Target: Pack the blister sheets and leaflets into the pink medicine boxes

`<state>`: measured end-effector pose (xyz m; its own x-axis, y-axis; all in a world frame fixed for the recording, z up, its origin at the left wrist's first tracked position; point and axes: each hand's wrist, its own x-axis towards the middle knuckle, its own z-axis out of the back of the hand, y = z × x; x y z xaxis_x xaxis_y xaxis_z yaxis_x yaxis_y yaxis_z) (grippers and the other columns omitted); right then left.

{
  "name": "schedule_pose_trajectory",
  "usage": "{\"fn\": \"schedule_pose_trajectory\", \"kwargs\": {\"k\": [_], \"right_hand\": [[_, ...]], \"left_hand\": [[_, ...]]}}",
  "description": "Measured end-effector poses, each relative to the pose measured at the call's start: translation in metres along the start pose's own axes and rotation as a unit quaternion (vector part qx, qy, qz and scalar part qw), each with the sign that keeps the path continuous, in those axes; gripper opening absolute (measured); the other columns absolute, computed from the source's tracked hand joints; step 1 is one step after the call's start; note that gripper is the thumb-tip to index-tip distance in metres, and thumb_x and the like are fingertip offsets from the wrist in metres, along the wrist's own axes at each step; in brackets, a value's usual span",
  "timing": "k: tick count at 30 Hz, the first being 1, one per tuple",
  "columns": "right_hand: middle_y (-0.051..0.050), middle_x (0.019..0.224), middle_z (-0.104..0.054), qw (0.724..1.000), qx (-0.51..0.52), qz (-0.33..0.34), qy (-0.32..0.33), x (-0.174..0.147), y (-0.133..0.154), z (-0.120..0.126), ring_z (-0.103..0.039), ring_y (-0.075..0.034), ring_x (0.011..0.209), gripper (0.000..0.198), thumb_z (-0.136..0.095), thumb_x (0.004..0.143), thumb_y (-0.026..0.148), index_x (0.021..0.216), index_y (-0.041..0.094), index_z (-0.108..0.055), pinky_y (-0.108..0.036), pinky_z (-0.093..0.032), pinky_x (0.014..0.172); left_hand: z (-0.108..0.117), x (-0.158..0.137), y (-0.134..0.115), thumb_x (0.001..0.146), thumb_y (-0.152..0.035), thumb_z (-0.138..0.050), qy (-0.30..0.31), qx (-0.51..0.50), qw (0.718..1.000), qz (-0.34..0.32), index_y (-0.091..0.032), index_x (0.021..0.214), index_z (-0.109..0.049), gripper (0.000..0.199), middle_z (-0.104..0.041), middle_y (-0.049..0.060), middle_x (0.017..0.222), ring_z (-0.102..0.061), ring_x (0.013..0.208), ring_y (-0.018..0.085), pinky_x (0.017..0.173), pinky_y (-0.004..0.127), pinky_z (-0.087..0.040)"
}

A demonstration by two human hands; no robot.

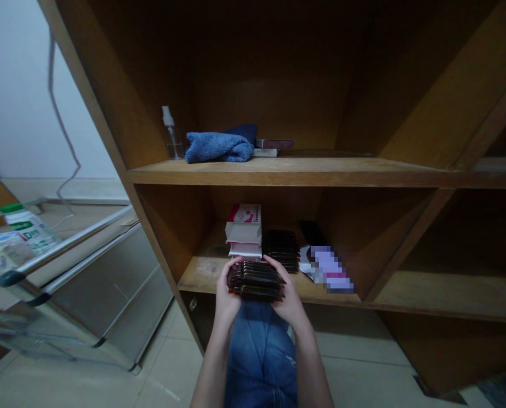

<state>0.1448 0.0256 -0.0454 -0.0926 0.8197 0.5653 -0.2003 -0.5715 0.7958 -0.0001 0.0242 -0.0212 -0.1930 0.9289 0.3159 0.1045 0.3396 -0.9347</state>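
Between my two hands is a stack of dark, glossy brown sachets [259, 280], held just in front of the lower shelf's edge. My left hand [227, 294] grips the stack's left side and my right hand [287, 294] its right side, fingers curved around the ends. Behind it on the shelf stands another pile of similar dark sachets [281, 249]. White and pink boxes [244, 232] are piled to the left of that pile. What the sachets contain does not show.
A blurred purple packet [331, 269] lies at the lower shelf's right. On the upper shelf [278, 177] are a spray bottle [174, 141], a folded blue towel [219, 148] and flat boxes [273, 145]. A metal-framed cart [95, 277] with a green-capped bottle [27, 226] stands left.
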Motion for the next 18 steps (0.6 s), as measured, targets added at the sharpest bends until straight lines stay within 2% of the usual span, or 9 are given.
{"fn": "schedule_pose_trajectory", "kwargs": {"k": [7,12,15,18], "right_hand": [[-0.007,0.119,-0.057,0.997,0.064,-0.043,-0.030,0.0025,0.0010,-0.0022,-0.056,-0.019,0.107,0.062,-0.058,0.070,0.011,0.129,0.023,-0.041,-0.036,-0.042,0.096],[-0.009,0.117,-0.060,0.991,0.097,-0.088,-0.012,-0.0001,-0.0010,-0.0026,-0.055,-0.023,0.109,0.046,-0.067,0.071,0.026,0.114,0.019,-0.054,-0.042,-0.040,0.099],[-0.008,0.121,-0.058,0.975,0.172,-0.130,-0.057,-0.0002,0.0004,-0.0015,-0.053,-0.024,0.113,0.056,-0.069,0.071,0.035,0.121,0.021,-0.049,-0.043,-0.038,0.100],[-0.006,0.116,-0.061,0.948,0.244,-0.184,-0.091,0.0013,0.0041,0.0019,-0.054,-0.024,0.111,0.050,-0.063,0.074,0.047,0.117,0.023,-0.054,-0.041,-0.040,0.098]], "left_hand": [[-0.0016,-0.0023,0.0000,0.058,-0.012,-0.057,0.005,0.004,1.000,-0.004,-0.019,0.098,-0.062,0.041,-0.066,0.004,0.102,-0.060,0.099,0.021,0.088,0.032,-0.044],[-0.0010,-0.0062,0.0005,0.063,-0.019,-0.060,0.027,-0.021,0.999,0.038,-0.020,0.110,-0.052,0.048,-0.063,0.004,0.105,-0.060,0.095,0.020,0.084,0.032,-0.046],[-0.0037,-0.0069,-0.0005,0.069,-0.028,-0.063,0.047,-0.026,0.997,0.046,-0.019,0.108,-0.052,0.041,-0.063,0.005,0.106,-0.059,0.098,0.020,0.088,0.032,-0.044],[-0.0059,-0.0060,0.0011,0.072,-0.036,-0.063,0.073,-0.030,0.994,0.073,-0.018,0.098,-0.054,0.033,-0.065,0.005,0.099,-0.060,0.095,0.020,0.086,0.032,-0.045]]}}
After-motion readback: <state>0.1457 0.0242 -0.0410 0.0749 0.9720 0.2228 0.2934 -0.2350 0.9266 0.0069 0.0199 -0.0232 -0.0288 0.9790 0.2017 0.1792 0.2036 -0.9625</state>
